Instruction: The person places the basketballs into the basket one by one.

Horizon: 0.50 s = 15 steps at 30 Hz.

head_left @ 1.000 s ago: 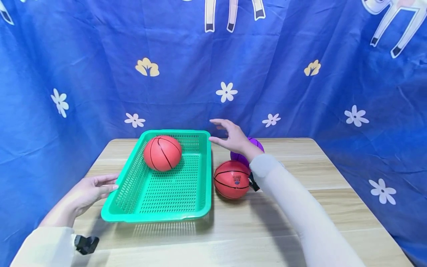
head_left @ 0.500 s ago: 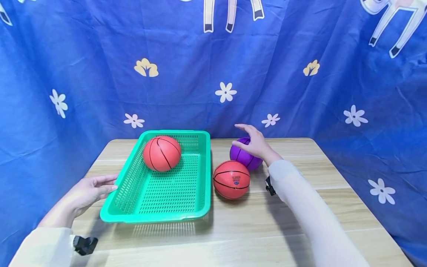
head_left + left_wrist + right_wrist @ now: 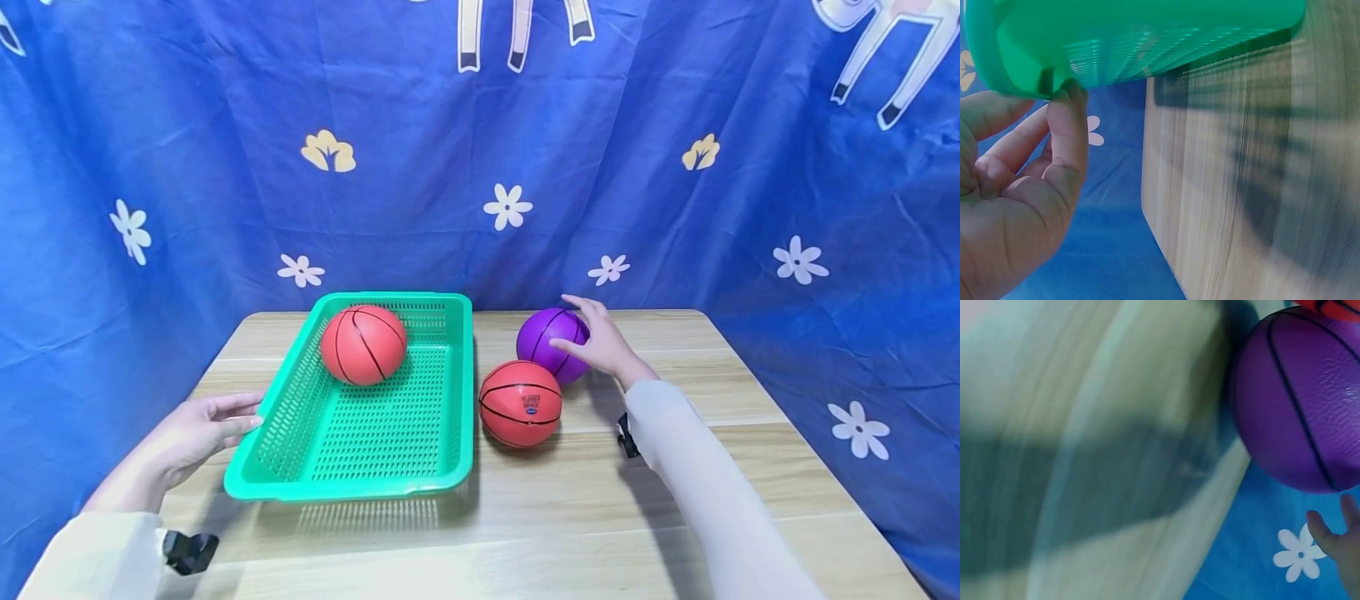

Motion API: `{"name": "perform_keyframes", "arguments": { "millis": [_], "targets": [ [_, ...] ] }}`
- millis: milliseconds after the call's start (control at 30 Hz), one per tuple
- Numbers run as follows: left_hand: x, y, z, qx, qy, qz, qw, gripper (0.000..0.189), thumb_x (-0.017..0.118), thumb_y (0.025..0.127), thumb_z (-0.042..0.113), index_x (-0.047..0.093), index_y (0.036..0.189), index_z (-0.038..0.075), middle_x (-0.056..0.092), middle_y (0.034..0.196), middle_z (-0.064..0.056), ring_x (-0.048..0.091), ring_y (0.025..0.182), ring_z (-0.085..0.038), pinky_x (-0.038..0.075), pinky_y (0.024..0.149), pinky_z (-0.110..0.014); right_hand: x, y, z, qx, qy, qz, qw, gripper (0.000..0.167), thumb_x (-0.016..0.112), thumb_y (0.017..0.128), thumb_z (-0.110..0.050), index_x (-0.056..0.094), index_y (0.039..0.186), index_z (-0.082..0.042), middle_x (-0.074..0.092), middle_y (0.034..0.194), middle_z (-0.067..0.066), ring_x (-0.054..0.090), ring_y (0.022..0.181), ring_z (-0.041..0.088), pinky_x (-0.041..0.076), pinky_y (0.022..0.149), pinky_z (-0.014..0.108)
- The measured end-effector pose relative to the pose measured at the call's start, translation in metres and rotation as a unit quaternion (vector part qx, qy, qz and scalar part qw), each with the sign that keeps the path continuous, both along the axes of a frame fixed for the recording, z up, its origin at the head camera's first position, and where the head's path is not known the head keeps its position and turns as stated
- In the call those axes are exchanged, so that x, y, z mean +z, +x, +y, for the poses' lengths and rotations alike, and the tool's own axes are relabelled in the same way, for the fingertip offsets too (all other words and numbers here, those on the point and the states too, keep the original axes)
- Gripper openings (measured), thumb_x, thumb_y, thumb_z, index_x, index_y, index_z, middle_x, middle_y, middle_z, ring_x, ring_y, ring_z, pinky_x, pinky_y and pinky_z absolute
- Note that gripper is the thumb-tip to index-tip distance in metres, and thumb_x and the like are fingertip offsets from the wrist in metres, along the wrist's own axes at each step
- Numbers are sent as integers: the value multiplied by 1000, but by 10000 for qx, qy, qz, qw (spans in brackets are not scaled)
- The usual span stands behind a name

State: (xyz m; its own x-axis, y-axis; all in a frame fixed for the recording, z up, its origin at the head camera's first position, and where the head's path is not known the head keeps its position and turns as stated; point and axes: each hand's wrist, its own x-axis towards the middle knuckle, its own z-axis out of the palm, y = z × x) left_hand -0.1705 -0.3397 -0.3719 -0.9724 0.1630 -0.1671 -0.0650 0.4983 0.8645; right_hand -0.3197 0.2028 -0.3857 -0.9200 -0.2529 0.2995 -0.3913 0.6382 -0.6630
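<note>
A green plastic basket (image 3: 375,492) with perforated walls stands on the left half of the table, with one red-orange toy basketball (image 3: 364,345) inside near its far left corner. At its left rim is my left hand (image 3: 191,433), thumb and fingers pinching the edge, seen from below in the left wrist view. My right hand (image 3: 603,340) reaches to the right side of a purple toy basketball (image 3: 543,337), fingers spread and thumb in front of it. The right wrist view shows the fingertips close to the ball; contact is hard to tell. Another red basketball (image 3: 520,404) sits just in front of the purple one.
The wooden table (image 3: 540,533) ends at a blue curtain (image 3: 420,217) behind and on both sides. Black wrist cameras, such as the one under the left sleeve (image 3: 189,552), stick out below the arms.
My right hand has moved right and slightly down from beside the basket's far right corner to the right side of the purple ball. The left hand, basket and balls stay put.
</note>
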Motion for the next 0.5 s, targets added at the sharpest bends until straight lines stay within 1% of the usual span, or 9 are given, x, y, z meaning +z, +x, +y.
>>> {"name": "perform_keyframes", "arguments": {
  "millis": [133,333,500],
  "targets": [
    [-1,0,0,12,15,3,10000,61,55,99,17,27,140,-18,38,136,-36,52,94,10,53,85,-22,-11,1,7,-88,147,-118,9998,90,81,74,-44,34,148,-25,29,145,18,36,127,38,35,101,61],
    [0,-1,0,31,-51,-70,10000,62,55,99,19,27,141,-17,36,139,-35,51,95,10,53,87,-26,-23,1,15,-181,320,-251,9990,97,83,70,-43,30,149,-26,29,146,19,34,129,39,36,100,63],
    [-1,-1,-1,38,-39,-86,9999,62,55,98,20,28,141,-16,36,140,-35,50,95,11,53,86,-25,-28,2,15,-185,259,-418,9986,101,85,69,-40,26,150,-27,28,146,21,36,126,42,36,100,62]
  ]
}}
